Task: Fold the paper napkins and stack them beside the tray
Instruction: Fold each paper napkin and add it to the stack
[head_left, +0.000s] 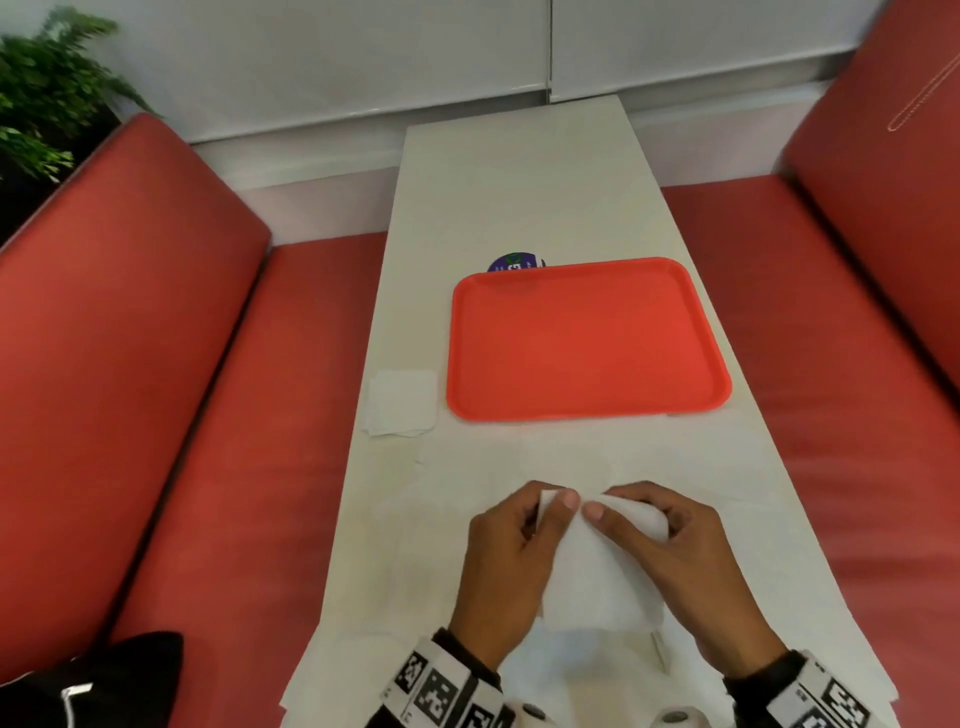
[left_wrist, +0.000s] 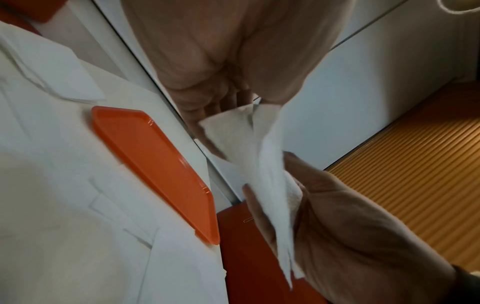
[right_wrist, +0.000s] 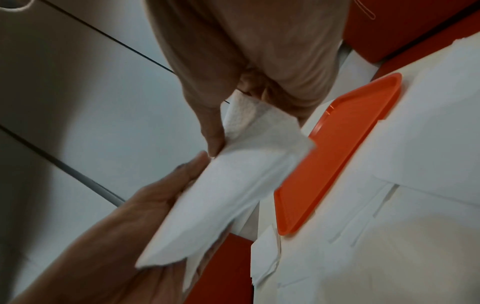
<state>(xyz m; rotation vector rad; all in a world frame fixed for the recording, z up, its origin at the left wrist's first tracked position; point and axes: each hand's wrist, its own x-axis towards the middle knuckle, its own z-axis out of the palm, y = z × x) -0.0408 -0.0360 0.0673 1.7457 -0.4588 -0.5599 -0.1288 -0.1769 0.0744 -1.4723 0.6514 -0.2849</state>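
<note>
Nearest the person, the left hand (head_left: 511, 551) and the right hand (head_left: 691, 551) both pinched one white napkin (head_left: 597, 577) between thumb and fingers, holding it up off the table (head_left: 524, 208), its far edge doubled over at the thumbs, so the fold on this one seemed under way rather than finished. Next it likely needed its edges matched and a crease pressed in. It then had to go onto the small stack of folded napkins (head_left: 402, 402) lying just left of the empty red tray (head_left: 587, 338) farther along the table.
</note>
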